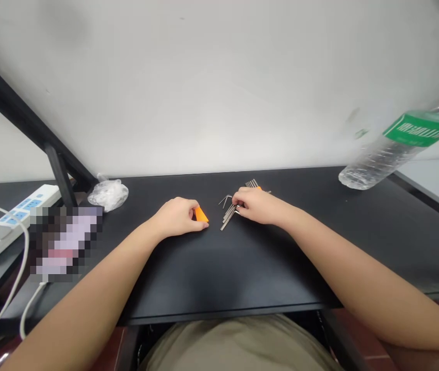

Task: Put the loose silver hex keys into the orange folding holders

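Tabletop (204, 278), black and flat, is seen from above in the head view, with a pale wall (219, 93) behind it. An orange piece (201, 214) is held at the middle of the table by the left hand (178, 216); the hand is nearly closed, the piece being pinched between the thumb and the curled fingers, and part of it is covered by them. The right hand (258, 204) is placed a little to the right, well apart from the left, and is lowered over loose metal hex keys (227, 215). Its fingers are bent and brought close together at the keys; whether one is actually gripped cannot be told, since the fingertips are partly hidden. Two small bent keys (225, 199) are seen just left of those fingers. Beyond the right hand, a row of metal rods (250, 183) is partly hidden by it, with a bit of orange (259, 188) shown just beside them.

At the far left, a crumpled clear bag (109, 194), a pixelated object (68, 239) and a white power strip (21, 216) are seen. On the right, a green-labelled bottle (377, 159) is stood near the wall, its top cut by the picture's edge.
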The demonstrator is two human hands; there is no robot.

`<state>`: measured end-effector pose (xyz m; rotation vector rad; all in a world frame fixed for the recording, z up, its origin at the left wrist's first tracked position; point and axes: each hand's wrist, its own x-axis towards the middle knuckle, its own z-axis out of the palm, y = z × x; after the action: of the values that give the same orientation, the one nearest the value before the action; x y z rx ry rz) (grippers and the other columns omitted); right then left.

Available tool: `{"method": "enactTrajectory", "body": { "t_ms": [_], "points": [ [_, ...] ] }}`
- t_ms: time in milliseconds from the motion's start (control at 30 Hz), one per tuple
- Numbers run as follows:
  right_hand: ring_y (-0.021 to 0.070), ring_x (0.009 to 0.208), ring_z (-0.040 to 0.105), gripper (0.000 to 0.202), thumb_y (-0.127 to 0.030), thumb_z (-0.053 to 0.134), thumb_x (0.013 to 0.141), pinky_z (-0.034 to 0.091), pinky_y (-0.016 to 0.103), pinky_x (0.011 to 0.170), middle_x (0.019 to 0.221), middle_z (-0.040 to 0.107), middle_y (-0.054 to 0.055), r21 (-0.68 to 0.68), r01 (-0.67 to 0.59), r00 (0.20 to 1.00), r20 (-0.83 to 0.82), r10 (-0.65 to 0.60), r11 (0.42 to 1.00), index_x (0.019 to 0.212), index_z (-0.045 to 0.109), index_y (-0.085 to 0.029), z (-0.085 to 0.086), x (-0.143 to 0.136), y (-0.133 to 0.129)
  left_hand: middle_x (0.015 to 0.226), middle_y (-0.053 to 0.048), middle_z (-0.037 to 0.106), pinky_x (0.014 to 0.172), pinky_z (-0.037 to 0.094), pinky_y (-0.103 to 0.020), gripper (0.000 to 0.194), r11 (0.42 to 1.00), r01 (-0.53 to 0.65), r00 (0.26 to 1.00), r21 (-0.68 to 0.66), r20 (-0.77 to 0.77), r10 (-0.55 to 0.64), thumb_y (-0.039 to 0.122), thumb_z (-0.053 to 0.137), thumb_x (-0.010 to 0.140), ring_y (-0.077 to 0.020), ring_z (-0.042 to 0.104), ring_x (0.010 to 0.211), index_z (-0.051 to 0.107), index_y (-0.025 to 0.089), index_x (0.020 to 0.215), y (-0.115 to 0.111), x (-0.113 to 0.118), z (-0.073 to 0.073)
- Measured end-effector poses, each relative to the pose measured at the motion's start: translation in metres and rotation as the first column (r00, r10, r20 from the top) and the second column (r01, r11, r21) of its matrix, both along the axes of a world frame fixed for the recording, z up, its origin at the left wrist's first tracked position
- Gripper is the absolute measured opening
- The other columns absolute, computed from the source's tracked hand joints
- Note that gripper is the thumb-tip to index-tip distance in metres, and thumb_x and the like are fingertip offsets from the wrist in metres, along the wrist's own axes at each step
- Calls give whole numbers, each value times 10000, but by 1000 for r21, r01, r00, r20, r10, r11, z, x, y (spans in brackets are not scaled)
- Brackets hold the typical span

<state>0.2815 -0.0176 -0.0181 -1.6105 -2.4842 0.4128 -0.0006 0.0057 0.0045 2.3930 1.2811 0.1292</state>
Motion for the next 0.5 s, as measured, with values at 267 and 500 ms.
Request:
{"method": "enactTrajectory", "body": {
  "t_ms": [267, 500],
  "points": [
    [192, 818, 638, 146, -218, 559, 920, 446, 287, 708, 993, 719, 49, -169, -23, 999, -26, 19, 985, 924, 704, -227, 9, 4, -2, 713, 10, 668, 515, 323, -277, 368, 1000, 0, 1000, 5, -13, 0, 582, 723, 718, -159, 578, 609, 622, 230, 740, 0, 1, 0],
    [163, 707, 623, 145, -238, 558, 891, 432, 268, 624, 859, 729, 1, -334, 12, 994, -97, -47, 942, 873, 702, -247, 15, 8, -1, 704, 15, 668, 518, 328, -277, 359, 1000, -6, 1000, -15, -7, 6, 580, 730, 707, -161, 582, 609, 641, 235, 754, 0, 1, 0]
  ]
}}
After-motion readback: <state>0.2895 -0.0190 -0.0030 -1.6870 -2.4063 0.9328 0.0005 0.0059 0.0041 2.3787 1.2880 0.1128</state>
